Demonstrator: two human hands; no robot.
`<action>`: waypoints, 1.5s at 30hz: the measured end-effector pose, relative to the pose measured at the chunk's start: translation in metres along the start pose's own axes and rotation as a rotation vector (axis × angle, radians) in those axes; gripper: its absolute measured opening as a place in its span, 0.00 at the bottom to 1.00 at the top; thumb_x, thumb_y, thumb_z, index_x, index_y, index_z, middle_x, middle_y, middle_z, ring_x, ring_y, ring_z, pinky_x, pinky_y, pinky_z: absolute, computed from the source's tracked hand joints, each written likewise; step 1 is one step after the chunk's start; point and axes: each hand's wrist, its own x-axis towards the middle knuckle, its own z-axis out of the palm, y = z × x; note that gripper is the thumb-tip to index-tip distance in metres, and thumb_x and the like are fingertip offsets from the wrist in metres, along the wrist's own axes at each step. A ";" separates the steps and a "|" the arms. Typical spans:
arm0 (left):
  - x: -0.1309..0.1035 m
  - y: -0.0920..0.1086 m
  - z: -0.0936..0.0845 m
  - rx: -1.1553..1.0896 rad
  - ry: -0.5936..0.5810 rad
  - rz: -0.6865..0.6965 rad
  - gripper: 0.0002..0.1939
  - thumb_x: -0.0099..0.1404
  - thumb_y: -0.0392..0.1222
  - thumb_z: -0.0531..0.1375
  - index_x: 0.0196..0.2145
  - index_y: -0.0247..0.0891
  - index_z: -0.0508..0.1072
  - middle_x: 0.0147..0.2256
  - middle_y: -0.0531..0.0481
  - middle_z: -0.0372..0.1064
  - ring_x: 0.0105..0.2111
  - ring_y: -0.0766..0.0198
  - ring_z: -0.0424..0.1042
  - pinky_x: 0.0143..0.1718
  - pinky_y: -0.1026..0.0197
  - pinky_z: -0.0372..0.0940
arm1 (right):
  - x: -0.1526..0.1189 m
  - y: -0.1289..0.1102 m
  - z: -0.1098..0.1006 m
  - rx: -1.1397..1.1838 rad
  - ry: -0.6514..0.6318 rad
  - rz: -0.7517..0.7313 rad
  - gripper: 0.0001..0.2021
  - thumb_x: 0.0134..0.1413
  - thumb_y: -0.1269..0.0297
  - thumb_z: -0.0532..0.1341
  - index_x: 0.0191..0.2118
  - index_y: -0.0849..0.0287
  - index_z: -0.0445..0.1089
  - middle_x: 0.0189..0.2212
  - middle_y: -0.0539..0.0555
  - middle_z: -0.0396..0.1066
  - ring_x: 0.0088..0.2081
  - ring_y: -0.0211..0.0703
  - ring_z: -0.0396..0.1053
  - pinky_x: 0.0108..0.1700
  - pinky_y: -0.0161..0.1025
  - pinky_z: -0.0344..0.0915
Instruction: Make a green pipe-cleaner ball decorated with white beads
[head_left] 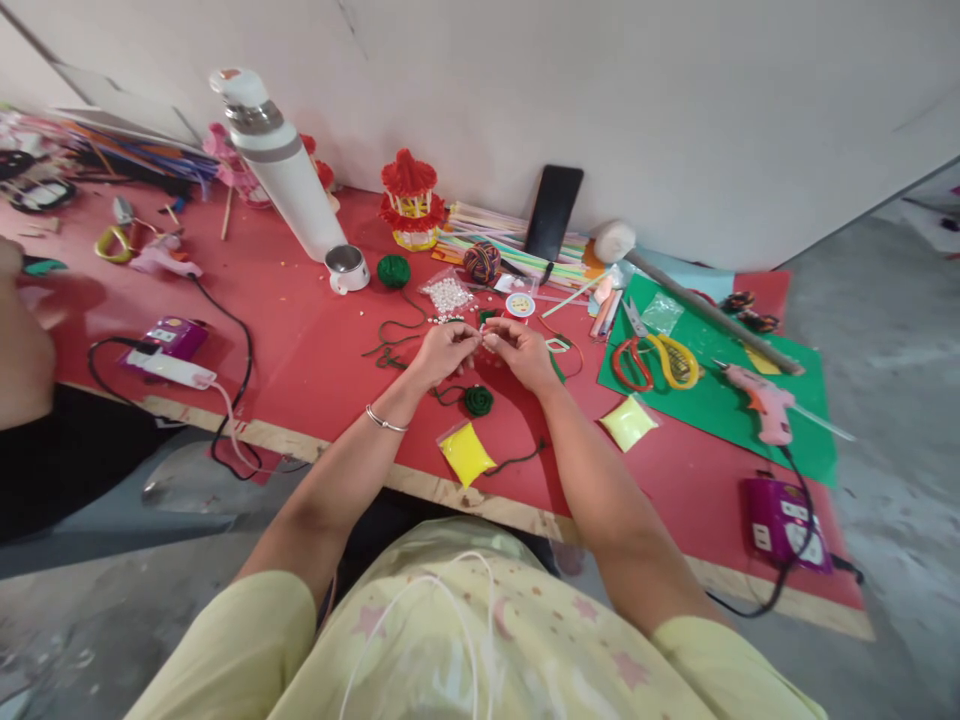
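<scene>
My left hand (448, 352) and my right hand (523, 350) meet over the red table, both with fingers pinched. What sits between the fingertips is too small to make out. Just behind them lie a bag of white beads (448, 291), some loose beads and a round spool (520, 305). Dark green yarn (390, 352) trails off to the left of my left hand, and a small green yarn coil (478, 401) rests below the hands. A yellow packet (467, 453) lies nearer the table edge, a paler packet (628, 423) to the right.
Scissors (651, 357) and a pink glue gun (761, 402) lie on green sheets at right. A white bottle (281, 165), steel cup (346, 269), red lantern-like model (411, 200) and phone (553, 212) stand or lie behind. Another person's arm (22, 340) shows at far left.
</scene>
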 end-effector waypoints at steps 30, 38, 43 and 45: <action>-0.045 0.019 -0.042 0.733 -0.205 0.388 0.08 0.60 0.40 0.64 0.38 0.43 0.82 0.38 0.48 0.76 0.35 0.62 0.73 0.37 0.61 0.64 | 0.000 -0.008 -0.007 -0.062 -0.156 -0.013 0.16 0.52 0.52 0.70 0.41 0.60 0.80 0.30 0.53 0.79 0.31 0.42 0.74 0.37 0.39 0.70; -0.050 0.023 -0.043 0.914 -0.210 0.427 0.06 0.57 0.33 0.61 0.26 0.40 0.77 0.37 0.47 0.75 0.33 0.62 0.71 0.32 0.61 0.59 | 0.002 -0.004 -0.011 -0.075 -0.254 -0.054 0.13 0.54 0.54 0.70 0.40 0.58 0.81 0.35 0.54 0.81 0.35 0.43 0.76 0.40 0.40 0.70; -0.029 0.025 -0.038 0.710 -0.207 0.424 0.09 0.62 0.34 0.58 0.36 0.40 0.78 0.31 0.51 0.74 0.30 0.65 0.71 0.35 0.63 0.61 | 0.001 -0.007 -0.012 -0.014 -0.243 -0.027 0.15 0.53 0.53 0.70 0.41 0.59 0.81 0.34 0.53 0.80 0.34 0.41 0.74 0.40 0.39 0.70; -0.024 0.022 -0.039 0.646 -0.198 0.400 0.08 0.64 0.36 0.59 0.37 0.40 0.78 0.31 0.51 0.75 0.31 0.65 0.72 0.35 0.63 0.62 | 0.001 -0.008 -0.012 -0.001 -0.250 -0.009 0.16 0.52 0.52 0.71 0.41 0.60 0.81 0.34 0.53 0.80 0.34 0.41 0.74 0.39 0.38 0.70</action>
